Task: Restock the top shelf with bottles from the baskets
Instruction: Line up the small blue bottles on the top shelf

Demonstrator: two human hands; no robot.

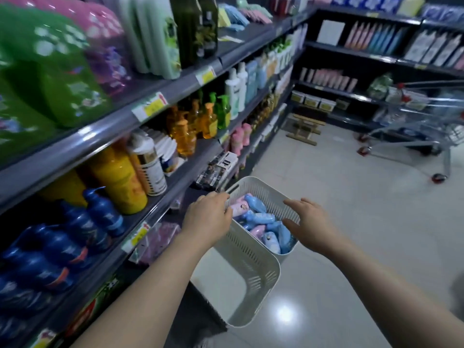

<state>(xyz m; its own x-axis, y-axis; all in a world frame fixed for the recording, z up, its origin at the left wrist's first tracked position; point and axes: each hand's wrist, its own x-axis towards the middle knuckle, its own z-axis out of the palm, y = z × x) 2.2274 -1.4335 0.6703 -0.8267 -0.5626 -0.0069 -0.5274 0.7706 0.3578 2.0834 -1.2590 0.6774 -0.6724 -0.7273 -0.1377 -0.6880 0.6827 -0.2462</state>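
Note:
Two white slotted baskets stand low in the aisle beside the shelving. The far basket (253,185) holds several pink and blue bottles (261,218). The near basket (251,270) shows nothing inside. My left hand (208,214) grips the left rim of the far basket, fingers curled over its edge. My right hand (307,221) hovers at that basket's right rim with fingers spread, thumb near the bottles, and holds nothing. The top shelf (190,74) runs along the upper left, carrying green and pink packs and tall pale and dark bottles.
Lower shelves on the left hold blue, yellow and orange bottles (118,182). A metal shopping cart (424,121) stands at the right. A small wooden stand (303,129) sits at the aisle's far end before more dark shelving. Pale tiled floor (339,197) spreads to the right.

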